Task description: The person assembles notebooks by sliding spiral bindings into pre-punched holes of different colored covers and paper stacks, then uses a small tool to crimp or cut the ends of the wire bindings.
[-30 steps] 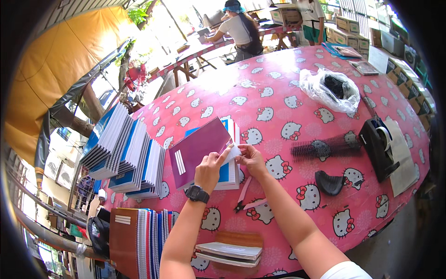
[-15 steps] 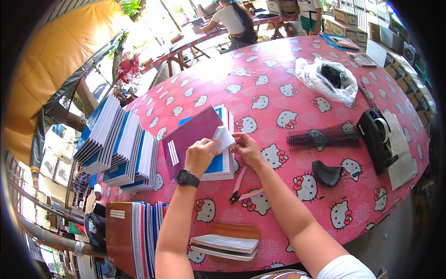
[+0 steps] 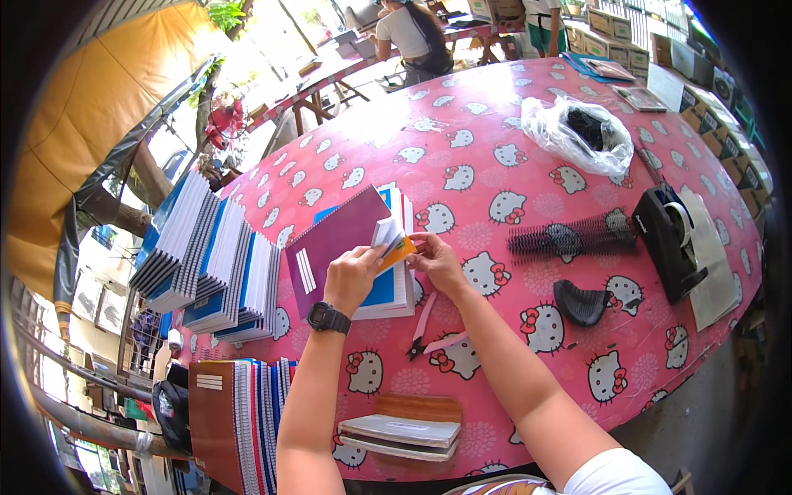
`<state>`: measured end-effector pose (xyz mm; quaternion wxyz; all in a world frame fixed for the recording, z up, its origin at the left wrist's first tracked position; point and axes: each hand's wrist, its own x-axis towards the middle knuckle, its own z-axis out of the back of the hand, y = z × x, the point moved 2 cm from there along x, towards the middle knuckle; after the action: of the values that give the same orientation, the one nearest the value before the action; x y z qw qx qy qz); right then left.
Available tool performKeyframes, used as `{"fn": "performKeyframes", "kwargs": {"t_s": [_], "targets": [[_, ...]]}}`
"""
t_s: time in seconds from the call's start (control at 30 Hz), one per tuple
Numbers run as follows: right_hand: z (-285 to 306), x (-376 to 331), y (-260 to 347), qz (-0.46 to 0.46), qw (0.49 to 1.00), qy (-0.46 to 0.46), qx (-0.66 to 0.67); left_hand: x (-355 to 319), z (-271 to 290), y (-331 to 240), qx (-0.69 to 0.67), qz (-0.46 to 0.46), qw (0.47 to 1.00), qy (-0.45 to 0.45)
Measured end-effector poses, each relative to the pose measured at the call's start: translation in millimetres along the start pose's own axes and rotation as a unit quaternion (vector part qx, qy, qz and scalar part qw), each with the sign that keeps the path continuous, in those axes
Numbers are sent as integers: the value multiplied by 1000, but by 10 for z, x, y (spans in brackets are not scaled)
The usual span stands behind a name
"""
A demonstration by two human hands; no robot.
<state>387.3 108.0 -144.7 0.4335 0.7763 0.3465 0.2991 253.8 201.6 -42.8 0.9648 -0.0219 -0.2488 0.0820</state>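
Observation:
A purple-covered notebook [image 3: 330,235] lies tilted on a stack of blue-covered notebooks [image 3: 388,299] near the middle of the table. My left hand [image 3: 353,276], with a black watch on its wrist, is closed on the right side of the purple notebook, its lifted page corners between the fingers. My right hand [image 3: 437,262] pinches an orange corner [image 3: 399,252] of one sheet at the same edge. The rest of that sheet is hidden under the pages and my left fingers. Just below my right hand lie pink-handled cutting pliers [image 3: 422,342].
Stacked spiral notebooks [image 3: 223,264] stand at left, brown-covered ones [image 3: 216,412] nearer me. A wooden holder with pads [image 3: 400,433] sits in front. To the right are black spiral coils [image 3: 569,239], a black comb-like piece [image 3: 580,303], a black punch-like device [image 3: 667,247] and a plastic bag [image 3: 577,136].
An orange corner now shows between my hands, where white pages were turned up before. My hands have hardly moved. The view has shifted slightly, and the person at the far table has lowered an arm.

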Motion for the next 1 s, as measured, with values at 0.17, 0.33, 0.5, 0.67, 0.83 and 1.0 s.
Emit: {"fn": "performKeyframes", "kwargs": {"t_s": [0.17,0.33,0.5,0.67,0.83,1.0], "targets": [[3,20,21,18,1000,-7,-10,-10,-38,-100,30,41,999,-21],[-159,60,-27,-56,996,-73,-20,-93,-120,-125,99,37,993,-55],[-401,-51,306,110,927,-151,-325,-52,93,-100,78,85,990,-78],[-585,-321,567,27,983,-119,-134,78,540,80,90,91,979,-161],[-418,-634,343,-137,984,-86,79,34,906,221,60,165,939,-296],[-351,-716,445,-239,970,-49,13,73,1171,215,119,109,934,-319]]}}
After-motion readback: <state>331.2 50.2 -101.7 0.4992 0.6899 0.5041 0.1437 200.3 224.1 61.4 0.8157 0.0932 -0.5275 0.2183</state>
